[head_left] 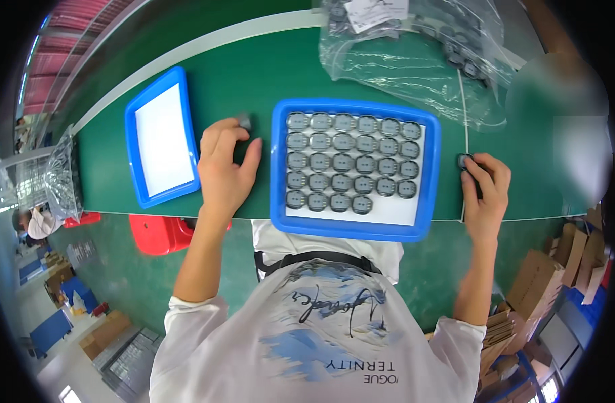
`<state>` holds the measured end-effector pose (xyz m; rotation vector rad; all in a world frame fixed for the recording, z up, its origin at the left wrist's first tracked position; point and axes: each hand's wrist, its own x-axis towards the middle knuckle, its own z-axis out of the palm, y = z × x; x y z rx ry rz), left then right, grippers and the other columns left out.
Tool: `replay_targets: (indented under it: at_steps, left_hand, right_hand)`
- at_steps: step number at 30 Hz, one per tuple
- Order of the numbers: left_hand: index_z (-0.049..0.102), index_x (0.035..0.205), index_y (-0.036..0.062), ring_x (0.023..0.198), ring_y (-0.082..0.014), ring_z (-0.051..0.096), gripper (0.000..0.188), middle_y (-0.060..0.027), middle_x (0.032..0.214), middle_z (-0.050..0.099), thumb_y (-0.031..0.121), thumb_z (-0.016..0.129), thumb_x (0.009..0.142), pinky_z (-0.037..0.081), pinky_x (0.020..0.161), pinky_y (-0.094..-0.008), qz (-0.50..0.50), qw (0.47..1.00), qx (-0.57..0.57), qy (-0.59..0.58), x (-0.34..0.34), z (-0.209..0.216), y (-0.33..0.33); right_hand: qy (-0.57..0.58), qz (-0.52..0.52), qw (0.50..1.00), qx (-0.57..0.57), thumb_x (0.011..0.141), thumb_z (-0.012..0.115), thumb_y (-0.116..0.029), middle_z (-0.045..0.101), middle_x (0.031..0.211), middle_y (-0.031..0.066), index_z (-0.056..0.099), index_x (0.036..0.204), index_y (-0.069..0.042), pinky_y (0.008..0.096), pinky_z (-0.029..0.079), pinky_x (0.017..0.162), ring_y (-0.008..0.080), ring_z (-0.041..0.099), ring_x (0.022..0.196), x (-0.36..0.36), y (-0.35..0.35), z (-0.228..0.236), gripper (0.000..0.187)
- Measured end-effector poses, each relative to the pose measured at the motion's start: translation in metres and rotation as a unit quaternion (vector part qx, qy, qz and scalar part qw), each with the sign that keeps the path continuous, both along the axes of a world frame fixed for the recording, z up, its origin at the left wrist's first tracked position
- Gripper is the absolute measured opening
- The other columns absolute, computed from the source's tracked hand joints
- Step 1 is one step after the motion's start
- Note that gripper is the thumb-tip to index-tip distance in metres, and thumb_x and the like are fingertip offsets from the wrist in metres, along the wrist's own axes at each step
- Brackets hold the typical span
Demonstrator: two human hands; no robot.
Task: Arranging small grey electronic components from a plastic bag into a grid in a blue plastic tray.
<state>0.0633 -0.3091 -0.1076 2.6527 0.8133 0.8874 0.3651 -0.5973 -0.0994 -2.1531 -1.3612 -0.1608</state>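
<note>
At the front of the green table, a blue tray (278,168) with a white bottom holds rows of small oval grey plastic parts (343,162). The nearest row stops short, leaving white bottom bare at its right. Left of this tray, my left hand (225,164) has curled fingers with a blurred small grey part (245,121) at their tips; the thumb stands apart from it. To the tray's right, my right hand (485,191) pinches a small dark grey part (463,161) between thumb and fingers, low over the table.
A second blue tray (138,158) with a bare white bottom lies at the left. At the far right, a clear plastic bag (381,70) holds more grey parts. Below the table's edge is a red stool (158,234); cardboard boxes (537,282) stand at the right.
</note>
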Motion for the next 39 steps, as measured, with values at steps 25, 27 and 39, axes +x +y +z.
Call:
replay_targets:
  at_steps: [25,27,39]
  left_hand:
    - [0.065,0.093,0.0035,0.093,-0.0335,0.058,0.017,-0.0112,0.096,0.064,0.0,0.074,0.078,0.048,0.084,-0.0444,0.017,0.994,-0.055,0.096,-0.004,0.045,0.02]
    - [0.066,0.093,0.0025,0.09,-0.0336,0.06,0.016,-0.0119,0.094,0.065,0.003,0.076,0.08,0.049,0.083,-0.0435,0.023,0.991,-0.017,0.128,0.002,0.033,0.023]
    - [0.065,0.089,0.0017,0.093,-0.0348,0.062,0.012,-0.0129,0.098,0.068,0.0,0.074,0.081,0.05,0.084,-0.0439,0.023,0.995,0.002,0.092,0.001,0.017,0.023]
  right_hand:
    - [0.016,-0.003,1.0,-0.008,0.089,0.07,0.003,0.066,0.117,0.0108,0.073,0.109,0.001,0.0351,0.05,0.093,0.0265,0.062,0.11,0.0,0.004,-0.001,0.02]
    - [0.011,0.004,1.0,-0.001,0.089,0.07,0.003,0.066,0.117,0.0108,0.073,0.109,0.001,0.0353,0.05,0.093,0.0265,0.062,0.11,0.0,0.006,-0.002,0.02]
    - [-0.063,0.02,0.997,-0.046,0.087,0.072,0.002,0.066,0.115,0.0099,0.074,0.107,0.0,0.038,0.049,0.093,0.0292,0.061,0.11,-0.002,0.004,0.009,0.02]
